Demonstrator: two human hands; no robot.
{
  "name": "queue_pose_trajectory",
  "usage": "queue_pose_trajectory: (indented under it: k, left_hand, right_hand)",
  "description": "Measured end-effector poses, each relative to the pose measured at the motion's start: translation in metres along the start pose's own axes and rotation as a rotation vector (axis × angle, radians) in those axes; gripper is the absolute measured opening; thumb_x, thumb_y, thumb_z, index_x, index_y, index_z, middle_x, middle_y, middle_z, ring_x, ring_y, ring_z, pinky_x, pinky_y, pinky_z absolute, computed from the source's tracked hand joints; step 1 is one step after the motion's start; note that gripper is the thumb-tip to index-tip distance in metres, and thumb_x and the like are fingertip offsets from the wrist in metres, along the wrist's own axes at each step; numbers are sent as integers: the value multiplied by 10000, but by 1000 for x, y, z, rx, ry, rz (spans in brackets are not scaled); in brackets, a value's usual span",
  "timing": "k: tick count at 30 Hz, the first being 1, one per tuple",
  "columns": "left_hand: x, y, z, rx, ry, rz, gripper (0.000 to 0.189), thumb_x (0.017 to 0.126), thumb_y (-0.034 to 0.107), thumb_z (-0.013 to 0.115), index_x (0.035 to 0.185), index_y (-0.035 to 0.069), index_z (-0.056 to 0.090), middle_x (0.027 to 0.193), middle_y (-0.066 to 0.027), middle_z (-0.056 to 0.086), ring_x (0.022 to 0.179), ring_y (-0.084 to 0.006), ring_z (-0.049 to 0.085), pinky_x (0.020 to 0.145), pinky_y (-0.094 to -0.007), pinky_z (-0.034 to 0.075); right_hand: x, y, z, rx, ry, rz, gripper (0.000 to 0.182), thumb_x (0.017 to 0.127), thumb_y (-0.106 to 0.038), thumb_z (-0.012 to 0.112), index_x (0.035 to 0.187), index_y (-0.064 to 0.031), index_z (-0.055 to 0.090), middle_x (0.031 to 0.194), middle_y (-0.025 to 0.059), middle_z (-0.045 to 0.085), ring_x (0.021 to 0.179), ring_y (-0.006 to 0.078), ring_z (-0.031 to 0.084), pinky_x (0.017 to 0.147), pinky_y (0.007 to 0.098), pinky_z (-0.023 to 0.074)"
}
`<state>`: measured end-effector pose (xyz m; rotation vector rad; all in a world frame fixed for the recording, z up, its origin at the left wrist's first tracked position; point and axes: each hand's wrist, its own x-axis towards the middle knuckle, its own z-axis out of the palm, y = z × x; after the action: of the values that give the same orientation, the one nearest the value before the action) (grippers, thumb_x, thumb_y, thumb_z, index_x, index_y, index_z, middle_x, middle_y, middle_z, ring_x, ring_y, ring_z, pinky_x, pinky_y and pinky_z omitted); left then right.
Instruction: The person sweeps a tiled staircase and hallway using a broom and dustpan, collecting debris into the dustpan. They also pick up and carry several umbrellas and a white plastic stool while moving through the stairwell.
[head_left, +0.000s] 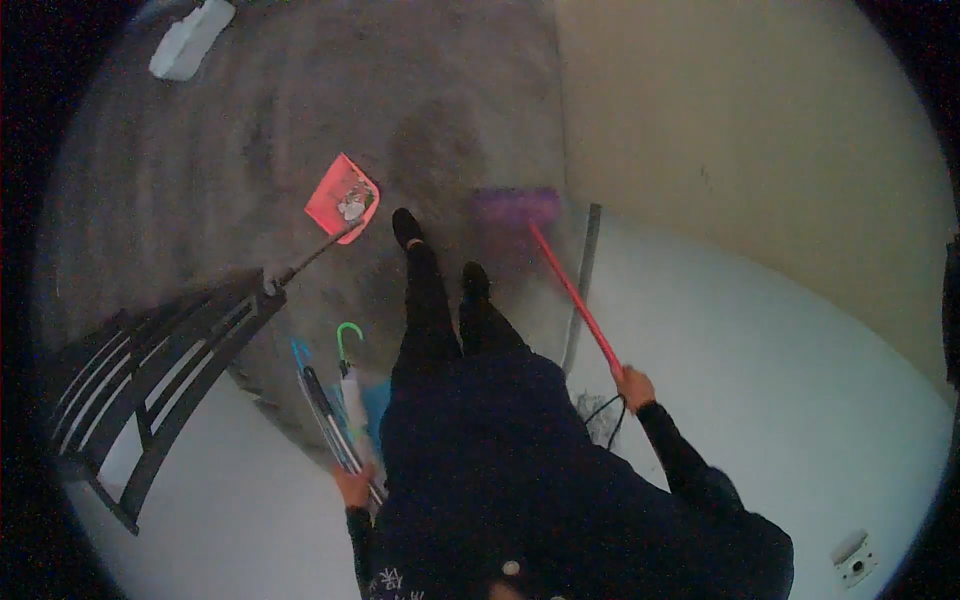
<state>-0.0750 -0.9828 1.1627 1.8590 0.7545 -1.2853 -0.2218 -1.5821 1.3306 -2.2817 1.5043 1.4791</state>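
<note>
My right hand (636, 388) grips the red handle of a broom (574, 292), whose purple bristle head (517, 206) rests on the floor near the foot of the wall. Down at the left, my left hand (354, 484) is closed around a bundle of poles and umbrellas; one umbrella (351, 397) has a green hooked handle, and a blue hook shows beside it. A pink dustpan (328, 196) with pale debris (352, 206) in it lies on the floor ahead, its long handle running towards a dark railing.
The dark metal railing (202, 382) stands at the left. A wall (735, 135) rises along the right, with a grey strip (581, 292) near its base. A white object (191, 41) lies on the floor at the top left. A small wall fitting (856, 564) sits at the lower right.
</note>
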Motion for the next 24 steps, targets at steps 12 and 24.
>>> queue_pose_trajectory:
  k: [12,24]
  left_hand:
    - [165,-146,-122,-262,-247,-415,677,699,205,682,1227,29,297,1024,-96,464,860,-219,503,701,-367,466]
    - [175,-140,-98,-131,-306,-381,740,727,307,671,1289,51,262,1173,-106,416,959,-249,506,810,-403,428]
  right_hand:
    - [153,-222,140,-83,78,67,505,927,-459,335,1112,-21,508,980,227,620,914,408,597,786,504,473]
    - [-29,-162,66,192,-245,154,527,909,-490,397,1022,-4,564,814,244,624,737,424,595,696,492,474]
